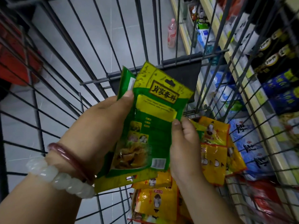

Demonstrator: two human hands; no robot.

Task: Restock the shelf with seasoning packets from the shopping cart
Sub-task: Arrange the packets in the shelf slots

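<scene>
Above the wire shopping cart (145, 38), the left hand (103, 120) grips a fanned stack of green seasoning packets (152, 120), thumb on top. The right hand (184, 147) pinches the stack's right edge. Yellow packets (213, 152) lie inside the cart, below the hands.

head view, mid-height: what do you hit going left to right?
White bead bracelet → dark red bangle → left hand → green seasoning packets → right hand → yellow packets in the cart → cart's right wire wall → shelf goods.
</scene>
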